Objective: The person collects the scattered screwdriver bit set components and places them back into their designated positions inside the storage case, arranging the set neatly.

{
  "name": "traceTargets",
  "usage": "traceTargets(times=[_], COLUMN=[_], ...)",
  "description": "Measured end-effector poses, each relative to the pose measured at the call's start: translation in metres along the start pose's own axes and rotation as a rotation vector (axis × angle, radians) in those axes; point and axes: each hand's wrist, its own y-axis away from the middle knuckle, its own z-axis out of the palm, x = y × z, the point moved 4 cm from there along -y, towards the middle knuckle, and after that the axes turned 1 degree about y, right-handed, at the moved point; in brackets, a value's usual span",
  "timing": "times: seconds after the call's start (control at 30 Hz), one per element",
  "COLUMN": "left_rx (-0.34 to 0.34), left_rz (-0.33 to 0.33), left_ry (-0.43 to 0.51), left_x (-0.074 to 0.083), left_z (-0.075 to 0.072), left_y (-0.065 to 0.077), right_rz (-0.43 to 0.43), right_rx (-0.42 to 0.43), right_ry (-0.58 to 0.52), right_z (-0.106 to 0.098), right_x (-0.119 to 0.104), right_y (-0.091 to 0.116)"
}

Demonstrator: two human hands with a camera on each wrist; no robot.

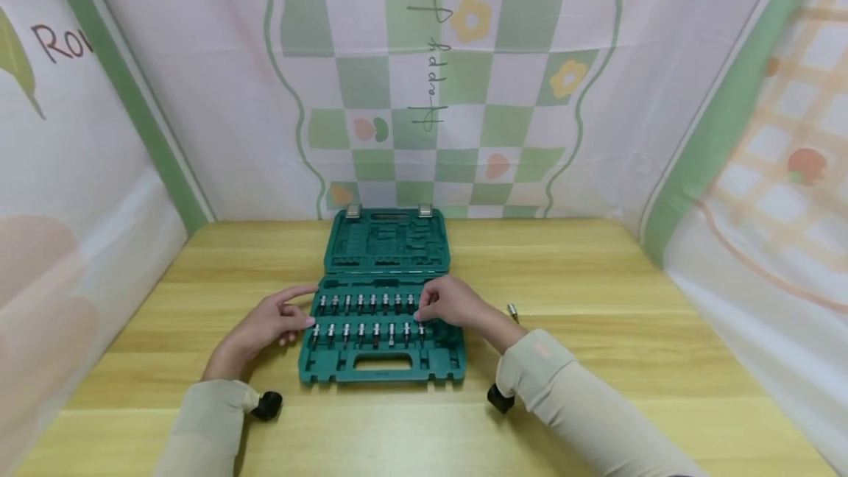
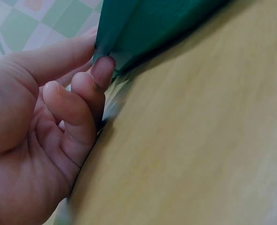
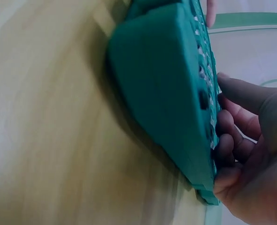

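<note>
An open green tool case (image 1: 384,372) lies on the table, with two rows of silver bit sockets (image 1: 361,331) in its lower half. Beside its left edge is my left hand (image 1: 265,324), index finger stretched along the rim and thumb touching the near side. In the left wrist view the remaining fingers bend loosely beside the case wall (image 2: 148,33). My right hand (image 1: 453,302) reaches over the right end of the upper row, thumb and index finger pinching at a bit socket there that the fingers mostly hide. One loose bit socket (image 1: 513,311) lies right of the case.
The case lid (image 1: 387,241) is folded back, with two metal latches (image 1: 425,210) at its far edge. Patterned cloth (image 1: 477,124) hangs behind and on both sides of the wooden table (image 1: 576,278). Black wrist devices (image 1: 268,405) are worn on both arms.
</note>
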Motion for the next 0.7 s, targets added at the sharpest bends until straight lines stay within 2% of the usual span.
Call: traceTargets(times=[0.43,0.57,0.7], left_rx=[-0.008,-0.004,-0.009], left_rz=[0.001,-0.016,0.0], left_ry=[-0.018,-0.004,-0.006], left_x=[0.002,0.002,0.002], left_z=[-0.002,0.0,0.001], left_y=[0.002,0.001,0.001], right_rz=[-0.041,-0.053,-0.052], right_rx=[0.092,0.108,0.126], right_ry=[-0.076,-0.089,-0.093], right_z=[-0.018,-0.026,-0.032], right_x=[0.012,0.018,0.025], right_y=[0.0,0.004,0.005])
